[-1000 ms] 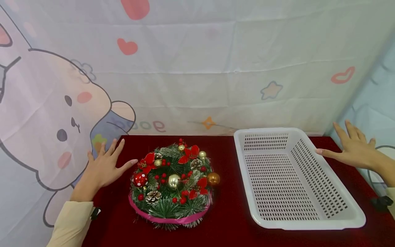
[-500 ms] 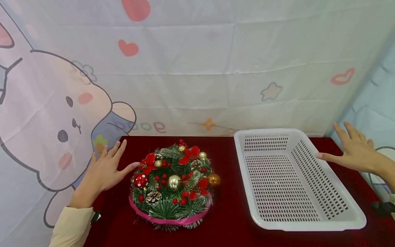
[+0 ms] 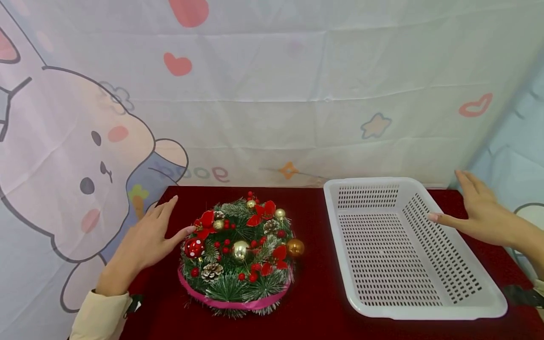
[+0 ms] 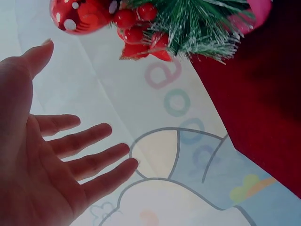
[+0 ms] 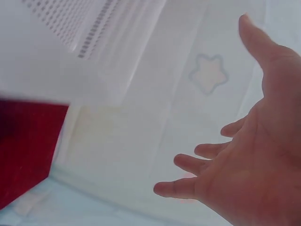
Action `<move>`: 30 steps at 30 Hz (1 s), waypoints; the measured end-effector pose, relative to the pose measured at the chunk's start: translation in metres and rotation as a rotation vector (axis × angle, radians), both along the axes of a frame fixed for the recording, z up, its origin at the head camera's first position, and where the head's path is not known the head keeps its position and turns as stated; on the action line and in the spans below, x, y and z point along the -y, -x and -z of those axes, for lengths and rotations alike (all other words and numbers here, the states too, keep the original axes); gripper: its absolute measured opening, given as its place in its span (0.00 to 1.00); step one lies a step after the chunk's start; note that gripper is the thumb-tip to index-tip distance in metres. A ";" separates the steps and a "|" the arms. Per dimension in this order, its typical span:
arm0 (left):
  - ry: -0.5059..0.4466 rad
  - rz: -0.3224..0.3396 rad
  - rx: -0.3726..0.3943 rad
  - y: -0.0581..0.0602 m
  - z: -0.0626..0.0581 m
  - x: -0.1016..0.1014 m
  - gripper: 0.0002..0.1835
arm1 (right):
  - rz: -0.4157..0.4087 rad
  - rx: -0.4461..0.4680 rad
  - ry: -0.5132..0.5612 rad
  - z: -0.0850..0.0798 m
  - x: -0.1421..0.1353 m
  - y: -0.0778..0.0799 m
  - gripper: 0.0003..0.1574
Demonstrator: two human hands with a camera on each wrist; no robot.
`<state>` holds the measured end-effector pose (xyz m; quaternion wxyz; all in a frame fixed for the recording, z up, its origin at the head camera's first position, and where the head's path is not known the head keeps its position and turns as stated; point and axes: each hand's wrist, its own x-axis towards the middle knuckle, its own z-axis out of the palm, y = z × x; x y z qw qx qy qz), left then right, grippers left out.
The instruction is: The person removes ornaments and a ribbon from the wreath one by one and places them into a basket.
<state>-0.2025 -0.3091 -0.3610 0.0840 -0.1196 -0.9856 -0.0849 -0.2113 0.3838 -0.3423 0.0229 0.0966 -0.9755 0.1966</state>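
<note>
A round Christmas wreath [image 3: 227, 285] of frosted green sprigs lies left of centre on the dark red tabletop. Red flowers, berries, pinecones and gold balls cover it, and a pink ribbon runs along its near side. My left hand [image 3: 142, 243] hovers at the wreath's left, fingers straight and thumb toward a red flower. The left wrist view shows the palm [image 4: 44, 174] holding nothing, apart from the spotted red ball [image 4: 82, 14]. To the right is a white perforated plastic basket [image 3: 342, 264]. My right hand [image 3: 488, 212], fingers extended, hangs by its right side, holding nothing.
The dark red tabletop [image 3: 312, 283] shows between wreath and basket. Behind it hangs a pale cloth [image 3: 263, 71] printed with a rabbit, hearts and a star. An orange-gold ball [image 3: 295, 247] sticks out at the wreath's right edge.
The left hand has turned a little, its fingers closer together, its thumb slightly nearer the wreath. The right hand has shifted slightly left and turned, fingers drawing together. Wreath and basket stay put.
</note>
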 end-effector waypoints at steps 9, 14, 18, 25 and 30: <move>-0.025 0.022 -0.063 -0.009 0.000 -0.009 0.47 | -0.050 -0.003 0.039 -0.010 0.023 -0.013 0.76; -0.048 0.022 -0.085 -0.015 0.000 -0.014 0.38 | -0.083 -0.039 0.055 -0.013 0.040 -0.020 0.72; -0.058 0.041 -0.128 -0.020 0.002 -0.019 0.31 | -0.127 -0.091 0.094 -0.015 0.054 -0.027 0.68; -0.075 0.098 -0.199 -0.026 0.005 -0.028 0.22 | -0.166 -0.059 0.173 -0.023 0.074 -0.037 0.67; -0.076 0.121 -0.236 -0.030 0.009 -0.034 0.20 | -0.170 -0.007 0.200 -0.023 0.085 -0.040 0.68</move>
